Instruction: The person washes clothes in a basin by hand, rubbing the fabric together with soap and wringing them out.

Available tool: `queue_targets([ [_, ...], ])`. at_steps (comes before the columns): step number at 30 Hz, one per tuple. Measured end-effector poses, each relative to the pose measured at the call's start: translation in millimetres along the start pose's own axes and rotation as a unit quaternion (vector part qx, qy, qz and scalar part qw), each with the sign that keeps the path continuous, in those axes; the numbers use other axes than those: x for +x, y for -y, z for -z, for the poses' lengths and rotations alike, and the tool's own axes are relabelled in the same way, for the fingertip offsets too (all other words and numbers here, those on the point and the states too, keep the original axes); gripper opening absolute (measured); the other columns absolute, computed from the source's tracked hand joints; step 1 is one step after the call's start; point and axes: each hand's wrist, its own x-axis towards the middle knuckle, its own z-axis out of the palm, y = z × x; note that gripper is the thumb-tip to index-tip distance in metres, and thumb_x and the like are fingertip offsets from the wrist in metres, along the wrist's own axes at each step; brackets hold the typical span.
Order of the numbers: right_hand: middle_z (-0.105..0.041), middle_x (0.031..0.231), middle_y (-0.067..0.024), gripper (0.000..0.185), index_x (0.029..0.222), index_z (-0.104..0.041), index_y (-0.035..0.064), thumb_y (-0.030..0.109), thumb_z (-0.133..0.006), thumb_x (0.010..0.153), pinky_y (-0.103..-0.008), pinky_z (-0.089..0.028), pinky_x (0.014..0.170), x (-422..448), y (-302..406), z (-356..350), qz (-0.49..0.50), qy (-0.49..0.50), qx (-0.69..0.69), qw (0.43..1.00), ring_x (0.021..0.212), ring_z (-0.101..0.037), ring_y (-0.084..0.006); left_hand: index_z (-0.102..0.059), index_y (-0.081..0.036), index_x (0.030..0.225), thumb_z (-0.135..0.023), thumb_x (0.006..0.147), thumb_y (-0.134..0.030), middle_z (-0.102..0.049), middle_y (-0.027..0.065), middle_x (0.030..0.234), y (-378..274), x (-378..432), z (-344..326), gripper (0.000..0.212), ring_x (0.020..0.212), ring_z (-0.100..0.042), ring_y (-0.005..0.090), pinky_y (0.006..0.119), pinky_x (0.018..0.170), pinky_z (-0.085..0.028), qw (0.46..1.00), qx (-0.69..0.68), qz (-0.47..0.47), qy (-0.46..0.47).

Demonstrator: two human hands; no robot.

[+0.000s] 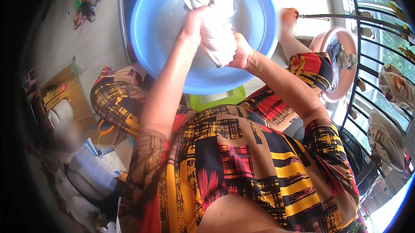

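Between both hands is a bunched white cloth (218, 40), held over a large blue plastic basin (139, 38). My left hand (194, 22) grips its upper left part, and a loose end flops past the fingers. Lower down, my right hand (241, 51) is closed around the other end. Cloudy, light-coloured water (173, 22) lies in the basin beneath the cloth. Strong glare washes out much of the cloth, so its exact kind cannot be told.
A green plastic object (217, 98) shows under the basin's near rim. A pink tub (348, 80) with clothes stands at the right, by a barred window (366, 48). Boxes and papers (108, 158) lie at the left. A metal rail (121, 15) runs left of the basin.
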Motion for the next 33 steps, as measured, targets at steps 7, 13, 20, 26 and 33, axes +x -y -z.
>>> queue_targets([
  [7,-0.054,0.118,-0.0118,0.059,0.121,-0.046,0.0033,0.05,-0.046,0.085,-0.0399,-0.046,0.085,-11,18,0,-0.05,0.061,0.079,0.994,0.102,-0.057,-0.0237,-0.055,0.002,0.096,-0.053,0.077,-0.021,-0.059,0.012,0.079,12,-4,2,0.03,0.068,-0.058,0.0201,0.031,0.063,-0.05,0.99,-0.125,0.063,-0.015],
  [13,-0.057,0.103,-0.0161,0.071,0.109,-0.051,0.0047,0.068,-0.04,0.077,-0.0365,-0.049,0.077,27,14,-4,0.159,0.21,0.169,0.95,0.088,-0.058,-0.0277,-0.049,-0.004,0.107,-0.036,0.09,-0.044,-0.057,0.009,0.082,14,-32,-43,0.045,0.066,-0.056,0.0161,0.028,0.06,-0.048,0.959,-0.278,0.017,0.058],
  [20,-0.052,0.112,-0.016,0.072,0.119,-0.04,0.0131,0.069,-0.042,0.074,-0.0372,-0.051,0.076,34,52,-21,0.211,0.208,-0.033,0.954,0.091,-0.057,-0.0264,-0.049,-0.003,0.107,-0.031,0.089,-0.055,-0.058,0.0113,0.08,34,-36,-28,0.058,0.065,-0.057,0.0192,0.03,0.056,-0.048,0.961,-0.259,0.053,0.08],
  [26,-0.061,0.081,-0.0042,0.023,0.087,-0.062,0.0018,0.017,-0.068,0.072,-0.0269,-0.046,0.063,20,69,-51,0.2,-0.027,-0.419,0.885,0.072,-0.056,-0.0121,-0.05,-0.003,0.099,-0.051,0.084,-0.044,-0.056,0.0095,0.072,26,-51,-18,0.044,0.053,-0.056,0.0176,0.03,0.048,-0.048,0.971,-0.197,0.13,0.025],
  [33,-0.062,0.086,-0.0228,0.035,0.093,-0.064,0.0007,0.024,-0.061,0.068,-0.0356,-0.048,0.078,31,69,-90,0.103,-0.208,-0.869,0.438,0.086,-0.061,-0.031,-0.054,-0.001,0.093,-0.066,0.073,-0.018,-0.058,0.0088,0.066,43,-32,-18,0.029,0.053,-0.058,0.0183,0.03,0.046,-0.049,0.995,-0.054,0.081,0.007],
])
